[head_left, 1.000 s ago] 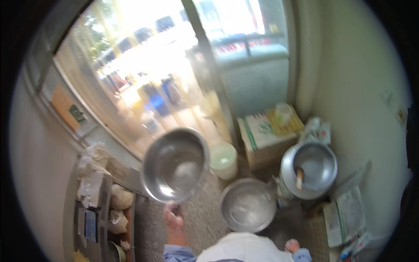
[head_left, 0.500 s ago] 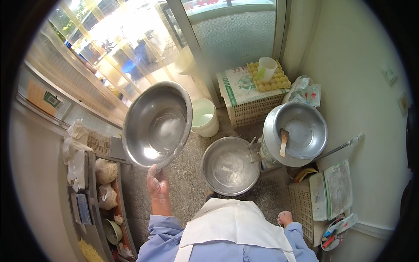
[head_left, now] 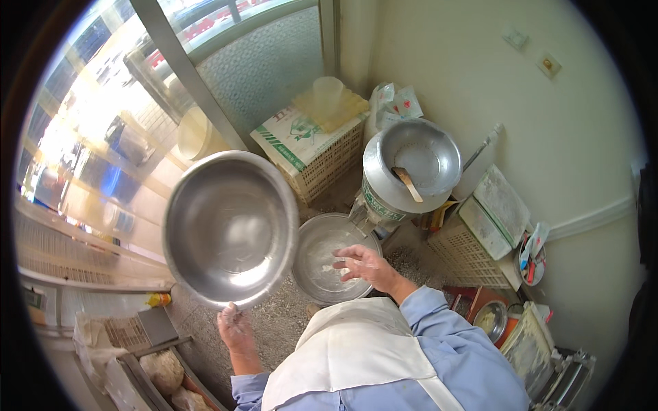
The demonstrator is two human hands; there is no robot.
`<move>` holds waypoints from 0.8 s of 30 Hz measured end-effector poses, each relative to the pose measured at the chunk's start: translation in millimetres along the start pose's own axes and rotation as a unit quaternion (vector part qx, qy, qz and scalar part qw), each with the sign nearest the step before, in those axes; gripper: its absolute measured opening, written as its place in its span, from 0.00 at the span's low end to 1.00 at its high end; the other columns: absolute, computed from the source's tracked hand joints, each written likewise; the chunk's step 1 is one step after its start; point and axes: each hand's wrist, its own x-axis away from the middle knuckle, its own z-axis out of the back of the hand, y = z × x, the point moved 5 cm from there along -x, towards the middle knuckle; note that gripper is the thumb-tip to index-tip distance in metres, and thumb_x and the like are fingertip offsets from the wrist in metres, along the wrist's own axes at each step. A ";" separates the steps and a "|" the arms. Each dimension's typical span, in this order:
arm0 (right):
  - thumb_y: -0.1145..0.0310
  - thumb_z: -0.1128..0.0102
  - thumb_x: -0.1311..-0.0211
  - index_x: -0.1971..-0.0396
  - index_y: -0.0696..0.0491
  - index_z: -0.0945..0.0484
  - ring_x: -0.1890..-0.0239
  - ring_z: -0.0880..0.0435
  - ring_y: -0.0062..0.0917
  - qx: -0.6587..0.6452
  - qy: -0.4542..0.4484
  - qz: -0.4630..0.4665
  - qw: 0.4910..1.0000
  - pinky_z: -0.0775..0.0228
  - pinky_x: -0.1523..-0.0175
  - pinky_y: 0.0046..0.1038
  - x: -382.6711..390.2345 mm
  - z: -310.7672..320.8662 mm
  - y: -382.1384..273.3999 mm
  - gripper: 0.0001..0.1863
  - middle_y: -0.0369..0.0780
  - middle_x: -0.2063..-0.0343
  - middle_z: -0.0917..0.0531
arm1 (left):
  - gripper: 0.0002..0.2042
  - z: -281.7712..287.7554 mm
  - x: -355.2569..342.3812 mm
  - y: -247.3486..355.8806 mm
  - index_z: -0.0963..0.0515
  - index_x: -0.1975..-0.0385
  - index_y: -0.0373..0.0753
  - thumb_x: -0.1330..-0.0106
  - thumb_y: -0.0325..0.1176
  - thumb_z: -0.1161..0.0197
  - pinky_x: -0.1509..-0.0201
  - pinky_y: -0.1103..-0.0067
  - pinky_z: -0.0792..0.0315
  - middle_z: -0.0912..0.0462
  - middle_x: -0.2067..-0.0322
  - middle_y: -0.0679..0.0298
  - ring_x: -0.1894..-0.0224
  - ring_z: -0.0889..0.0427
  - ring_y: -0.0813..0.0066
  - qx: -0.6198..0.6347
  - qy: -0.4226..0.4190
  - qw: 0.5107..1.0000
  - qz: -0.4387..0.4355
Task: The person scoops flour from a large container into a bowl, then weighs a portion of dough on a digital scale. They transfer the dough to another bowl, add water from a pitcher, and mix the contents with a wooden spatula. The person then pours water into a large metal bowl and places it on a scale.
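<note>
My left hand [head_left: 236, 330] grips the near rim of a large steel basin [head_left: 229, 226] and holds it up at the left, tilted so its shiny inside faces me. The inside has pale smears. Over a second steel basin [head_left: 319, 264] at floor level, my right hand [head_left: 367, 266] is stretched out with fingers apart, holding nothing. White, floury residue coats that lower basin's bottom. Whether the right fingertips touch it, I cannot tell. Flour-like white also marks the fingers of both hands.
A metal drum-shaped machine [head_left: 380, 195] bears a steel bowl [head_left: 425, 161] with a wooden spatula [head_left: 408, 183]. Behind stands a plastic crate [head_left: 329, 159] with an egg tray and a cup [head_left: 327, 96]. A crate with boards [head_left: 473, 257] is right; a shelf with bags [head_left: 163, 373] is left.
My right hand has come from beside my body to over the lower basin, its fingers spreading. The held basin has moved down and left in view. The view has turned right.
</note>
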 end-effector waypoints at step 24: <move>0.72 0.45 0.40 0.62 0.57 0.26 0.63 0.20 0.21 -0.134 0.119 0.038 0.983 0.21 0.58 0.28 16.9 13.4 -11.1 0.08 0.37 0.64 0.21 | 0.16 -47.8 18.8 -59.5 0.29 0.55 0.31 0.38 0.35 0.42 0.47 0.66 0.28 0.21 0.59 0.57 0.55 0.21 0.65 -0.100 -0.139 0.973 0.155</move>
